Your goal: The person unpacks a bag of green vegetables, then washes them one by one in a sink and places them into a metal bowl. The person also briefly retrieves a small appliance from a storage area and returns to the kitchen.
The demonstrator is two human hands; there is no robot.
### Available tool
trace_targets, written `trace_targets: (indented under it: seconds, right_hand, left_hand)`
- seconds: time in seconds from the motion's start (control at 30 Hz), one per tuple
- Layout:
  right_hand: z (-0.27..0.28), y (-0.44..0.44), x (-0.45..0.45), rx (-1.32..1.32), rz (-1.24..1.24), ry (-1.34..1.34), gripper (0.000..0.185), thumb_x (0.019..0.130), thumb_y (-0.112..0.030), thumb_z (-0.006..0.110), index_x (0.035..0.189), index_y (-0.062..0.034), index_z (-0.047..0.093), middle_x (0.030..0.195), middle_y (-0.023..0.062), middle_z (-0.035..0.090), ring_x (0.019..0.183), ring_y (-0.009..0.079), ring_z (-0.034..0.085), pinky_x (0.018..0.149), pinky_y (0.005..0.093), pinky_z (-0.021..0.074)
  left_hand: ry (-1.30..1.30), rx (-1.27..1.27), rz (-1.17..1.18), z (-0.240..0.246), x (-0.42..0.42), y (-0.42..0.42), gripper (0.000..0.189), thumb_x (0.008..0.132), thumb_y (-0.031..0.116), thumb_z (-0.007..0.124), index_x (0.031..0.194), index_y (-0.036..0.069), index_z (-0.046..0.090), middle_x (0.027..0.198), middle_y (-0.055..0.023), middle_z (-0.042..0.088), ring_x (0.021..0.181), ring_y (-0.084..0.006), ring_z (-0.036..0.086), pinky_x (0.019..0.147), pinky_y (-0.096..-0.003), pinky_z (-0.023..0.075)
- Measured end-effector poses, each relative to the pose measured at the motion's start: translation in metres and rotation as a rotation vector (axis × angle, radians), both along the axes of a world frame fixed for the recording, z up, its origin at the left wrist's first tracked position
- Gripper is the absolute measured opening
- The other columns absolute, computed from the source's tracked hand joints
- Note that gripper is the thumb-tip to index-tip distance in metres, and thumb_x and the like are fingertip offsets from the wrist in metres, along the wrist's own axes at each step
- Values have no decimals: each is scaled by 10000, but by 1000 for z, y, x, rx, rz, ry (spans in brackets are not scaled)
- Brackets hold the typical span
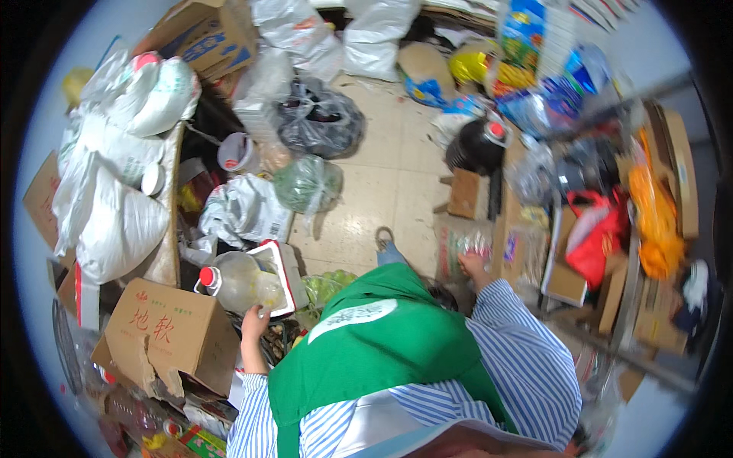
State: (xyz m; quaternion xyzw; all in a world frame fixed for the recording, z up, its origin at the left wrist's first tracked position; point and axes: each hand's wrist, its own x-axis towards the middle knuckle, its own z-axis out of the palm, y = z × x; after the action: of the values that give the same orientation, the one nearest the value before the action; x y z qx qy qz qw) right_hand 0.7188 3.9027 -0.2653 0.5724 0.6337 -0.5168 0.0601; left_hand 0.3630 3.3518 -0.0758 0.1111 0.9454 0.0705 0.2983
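My left hand [255,323] is beside a large clear plastic jug [237,281] with a red cap, which leans on a white foam box [293,280] with a red rim; a small pale thing shows at its fingertips, and its grip is unclear. My right hand [473,265], fingers curled, is near a clear plastic packet [465,236] on the floor; whether it holds anything cannot be made out. Green round produce in a bag [327,284] lies between the foam box and my green apron [378,338].
Cardboard boxes [166,326] and white plastic bags [123,229] crowd the left. On the floor ahead lie a dark bag [320,117] and a bag of greens [306,183]. At right are a small wooden stool [464,193], a dark red-capped jug [478,143] and a red bag [598,235].
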Motion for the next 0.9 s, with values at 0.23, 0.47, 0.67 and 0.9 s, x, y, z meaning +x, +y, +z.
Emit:
trace_targets:
  seconds: [0.23, 0.47, 0.67, 0.9]
  right_hand:
    - [-17, 130, -75, 426, 786, -514, 289, 780, -269, 473, 661, -80, 656, 606, 92, 627, 602, 227, 621, 584, 350, 483]
    - [-22, 151, -212, -104, 34, 72, 149, 723, -67, 589, 869, -88, 605, 651, 60, 574, 522, 200, 552, 410, 347, 446]
    - [3, 88, -329, 28, 435, 52, 129, 748, -187, 576, 824, -107, 642, 705, 63, 630, 621, 164, 593, 577, 310, 481]
    - [50, 68, -323, -238, 625, 95, 139, 836, -161, 485, 815, -53, 568, 556, 25, 499, 444, 118, 451, 393, 275, 356]
  left_hand:
    - [237, 361, 146, 53, -47, 133, 367, 802, 273, 566, 1102, 64, 551, 1091, -168, 561, 1012, -333, 530, 867, -375, 424]
    - [-95, -7, 260, 5, -3, 81, 502, 750, 408, 592, 1125, 76, 556, 1047, -213, 581, 962, -353, 561, 835, -397, 444]
    - [-19, 154, 447, 2, 22, 69, 443, 762, 368, 585, 1083, 63, 574, 1026, -200, 591, 966, -341, 562, 831, -395, 446]
    - [-115, 53, 351, 7, 39, 29, 409, 784, 359, 542, 1089, 87, 572, 1014, -168, 601, 923, -325, 580, 785, -410, 464]
